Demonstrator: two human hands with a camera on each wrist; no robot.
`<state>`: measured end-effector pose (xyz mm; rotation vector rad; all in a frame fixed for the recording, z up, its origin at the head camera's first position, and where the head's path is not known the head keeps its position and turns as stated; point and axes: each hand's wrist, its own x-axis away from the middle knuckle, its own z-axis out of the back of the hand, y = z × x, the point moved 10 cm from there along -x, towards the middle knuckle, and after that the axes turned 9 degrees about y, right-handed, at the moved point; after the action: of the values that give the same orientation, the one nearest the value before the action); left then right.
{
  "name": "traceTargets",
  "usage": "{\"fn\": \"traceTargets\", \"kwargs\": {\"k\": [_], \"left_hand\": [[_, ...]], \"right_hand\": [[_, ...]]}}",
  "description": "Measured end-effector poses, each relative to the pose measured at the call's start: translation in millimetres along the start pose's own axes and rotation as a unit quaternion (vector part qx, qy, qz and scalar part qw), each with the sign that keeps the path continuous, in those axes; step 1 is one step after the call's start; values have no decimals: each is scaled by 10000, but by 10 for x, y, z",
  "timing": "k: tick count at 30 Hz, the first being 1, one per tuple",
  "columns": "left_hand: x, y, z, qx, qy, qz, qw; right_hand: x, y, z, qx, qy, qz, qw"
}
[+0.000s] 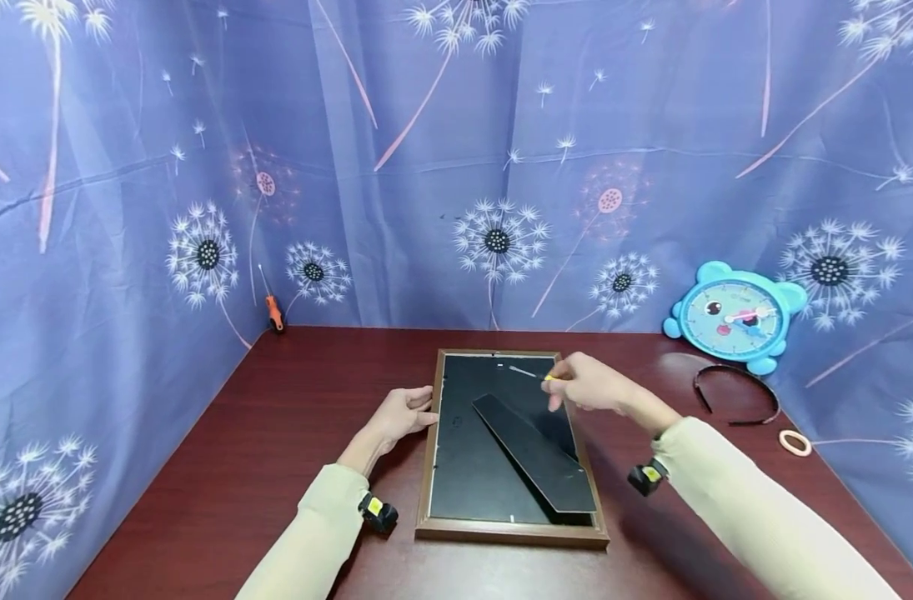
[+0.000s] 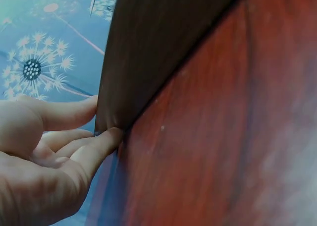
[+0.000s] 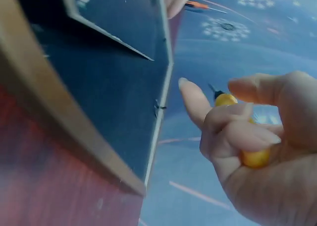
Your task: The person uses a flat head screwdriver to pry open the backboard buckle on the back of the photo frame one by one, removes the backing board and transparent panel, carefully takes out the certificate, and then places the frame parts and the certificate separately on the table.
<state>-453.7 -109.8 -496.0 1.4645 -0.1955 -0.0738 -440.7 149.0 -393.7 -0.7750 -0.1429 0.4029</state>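
A brown picture frame (image 1: 512,533) lies back side up on the table, with a black backing board (image 1: 467,475). Across the backing, a black stand flap (image 1: 534,458) sits slanted, its lower end raised. My left hand (image 1: 399,417) holds the frame's left edge; in the left wrist view the thumb is at its upper edge and a fingertip low on its side. My right hand (image 1: 587,383) grips a small screwdriver by its yellow handle (image 3: 255,156), fingers curled round it. The metal shaft (image 1: 524,371) points left over the backing's top part, near a small light tab.
An orange-handled screwdriver (image 1: 275,314) leans against the curtain at the back left. To the right stand a blue toy clock (image 1: 734,317), a dark headband (image 1: 771,404) and a pale ring (image 1: 785,442). Blue dandelion curtains (image 1: 426,250) bound the dark red table (image 1: 336,358).
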Motion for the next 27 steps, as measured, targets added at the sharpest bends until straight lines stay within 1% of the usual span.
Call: {"fn": "traceTargets", "kwargs": {"k": [3,5,8,10,12,16,19,21,25,27], "left_hand": [[18,-28,25,15,75,60,10000],[29,-42,54,-33,135,100,9999],[27,-42,68,-102,145,80,9998],[17,-30,39,-134,59,28,9999],[5,-34,-1,-149,-17,35,9999],[6,-58,-33,-262,-120,47,9996],[1,-68,-30,-298,-106,100,9995],[-11,-57,-22,-273,-88,81,9996],[-27,-30,-6,-195,-88,45,9998],[-24,-27,19,-194,-42,30,9998]], "right_hand": [[-236,-104,-144,256,-149,309,9991],[-382,-204,-246,631,-170,710,9953],[-558,-325,-343,1187,67,1264,9848],[-641,-359,-374,1464,295,1492,9775],[-698,-367,-401,1612,436,1631,9724],[-795,-398,-494,1754,461,1942,9641],[-847,-406,-546,1871,439,2175,9570],[-879,-406,-561,1871,430,2256,9551],[-935,-419,-572,1751,343,2256,9577],[-966,-447,-594,1733,251,2323,9567]]}}
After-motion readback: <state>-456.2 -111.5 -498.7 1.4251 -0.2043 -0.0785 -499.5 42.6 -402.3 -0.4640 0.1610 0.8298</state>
